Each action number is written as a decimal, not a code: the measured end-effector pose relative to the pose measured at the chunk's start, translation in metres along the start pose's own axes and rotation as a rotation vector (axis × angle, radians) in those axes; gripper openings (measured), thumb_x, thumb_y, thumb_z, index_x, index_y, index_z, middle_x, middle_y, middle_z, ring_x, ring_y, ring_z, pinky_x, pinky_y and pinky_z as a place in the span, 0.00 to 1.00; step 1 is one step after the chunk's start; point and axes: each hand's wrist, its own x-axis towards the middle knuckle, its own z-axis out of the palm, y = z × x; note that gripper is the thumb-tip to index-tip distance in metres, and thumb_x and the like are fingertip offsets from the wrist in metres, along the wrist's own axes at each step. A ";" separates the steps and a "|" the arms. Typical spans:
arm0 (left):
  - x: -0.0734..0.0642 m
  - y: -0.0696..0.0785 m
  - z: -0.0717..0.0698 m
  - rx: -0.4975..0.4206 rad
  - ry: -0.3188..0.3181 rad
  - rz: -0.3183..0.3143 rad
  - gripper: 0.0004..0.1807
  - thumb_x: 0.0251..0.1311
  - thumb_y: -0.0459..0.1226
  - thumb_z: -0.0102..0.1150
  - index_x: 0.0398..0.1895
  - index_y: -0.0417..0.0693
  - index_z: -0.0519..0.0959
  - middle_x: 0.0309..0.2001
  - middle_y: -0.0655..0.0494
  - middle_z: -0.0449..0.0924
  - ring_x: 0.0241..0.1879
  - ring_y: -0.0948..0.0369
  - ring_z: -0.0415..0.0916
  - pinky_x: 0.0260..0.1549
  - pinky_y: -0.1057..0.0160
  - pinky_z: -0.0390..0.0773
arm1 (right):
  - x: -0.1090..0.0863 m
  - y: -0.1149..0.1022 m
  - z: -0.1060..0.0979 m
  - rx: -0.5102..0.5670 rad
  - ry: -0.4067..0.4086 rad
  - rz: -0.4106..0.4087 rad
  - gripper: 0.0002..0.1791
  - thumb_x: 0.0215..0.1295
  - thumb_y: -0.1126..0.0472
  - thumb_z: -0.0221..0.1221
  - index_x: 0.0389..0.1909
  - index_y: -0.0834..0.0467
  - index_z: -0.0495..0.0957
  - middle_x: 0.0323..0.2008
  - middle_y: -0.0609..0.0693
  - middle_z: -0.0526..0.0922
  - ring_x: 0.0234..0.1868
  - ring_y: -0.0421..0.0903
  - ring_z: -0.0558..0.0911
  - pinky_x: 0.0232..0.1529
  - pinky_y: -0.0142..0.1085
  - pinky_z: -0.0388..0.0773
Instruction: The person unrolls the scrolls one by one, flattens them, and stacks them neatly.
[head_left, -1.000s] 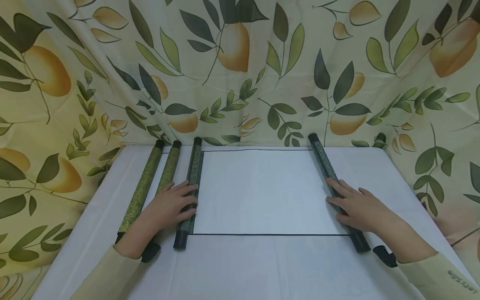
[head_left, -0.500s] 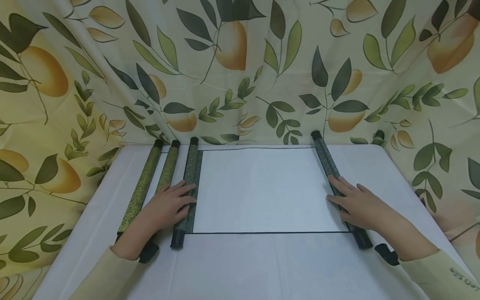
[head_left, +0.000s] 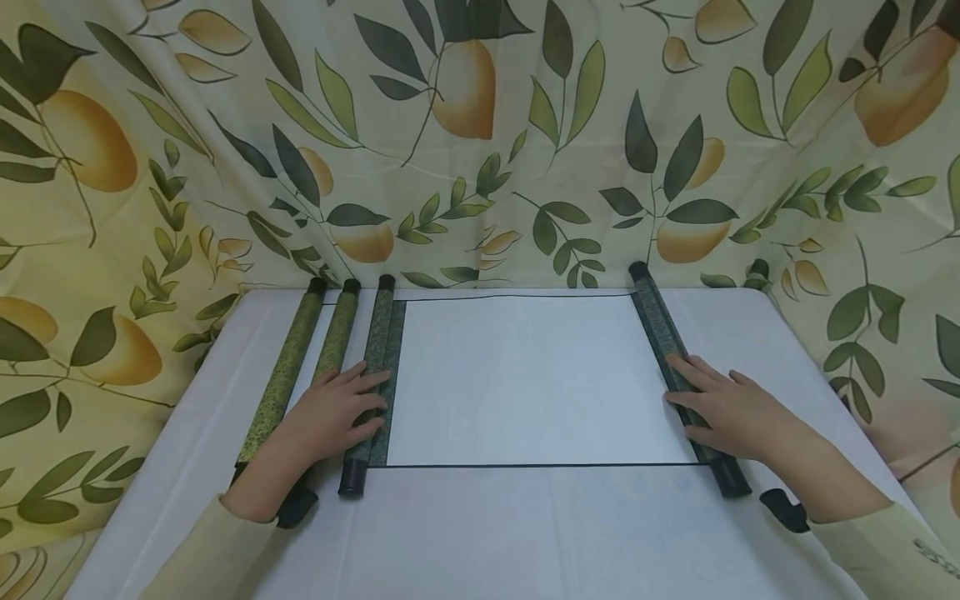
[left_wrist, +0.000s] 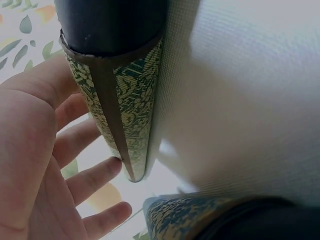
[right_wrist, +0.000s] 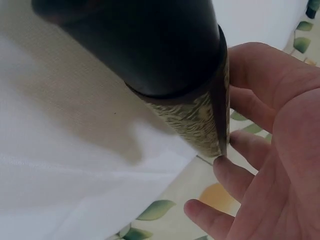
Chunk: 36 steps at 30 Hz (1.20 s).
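A hanging scroll lies partly unrolled on the table, its white sheet [head_left: 517, 383] spread flat between two dark green rolls with black ends. My left hand [head_left: 337, 412] rests over the left roll [head_left: 380, 333], fingers extended across it. Over the right roll [head_left: 654, 317] lies my right hand [head_left: 723, 412], fingertips at its inner side. The left wrist view has a patterned roll [left_wrist: 132, 95] beside the spread fingers [left_wrist: 92, 180]. In the right wrist view, loosely bent fingers [right_wrist: 232, 175] are along the outer side of a black-ended roll [right_wrist: 185, 117].
Two rolled yellow-green scrolls, an outer one [head_left: 281, 383] and an inner one [head_left: 337, 333], lie left of the open scroll; my left forearm crosses them. The white-covered table [head_left: 480, 533] meets a leaf-and-fruit patterned curtain [head_left: 480, 183] at its back edge.
The right roll and my right hand have shifted right. The left roll has moved slightly left with my left hand, baring more of the green strip beside it.
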 end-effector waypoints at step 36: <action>-0.002 0.002 -0.002 -0.046 0.001 -0.013 0.10 0.65 0.41 0.60 0.46 0.56 0.86 0.66 0.49 0.74 0.71 0.41 0.61 0.61 0.32 0.64 | -0.004 0.007 0.003 0.059 -0.043 0.047 0.31 0.50 0.56 0.75 0.56 0.61 0.81 0.71 0.71 0.56 0.53 0.69 0.80 0.43 0.55 0.81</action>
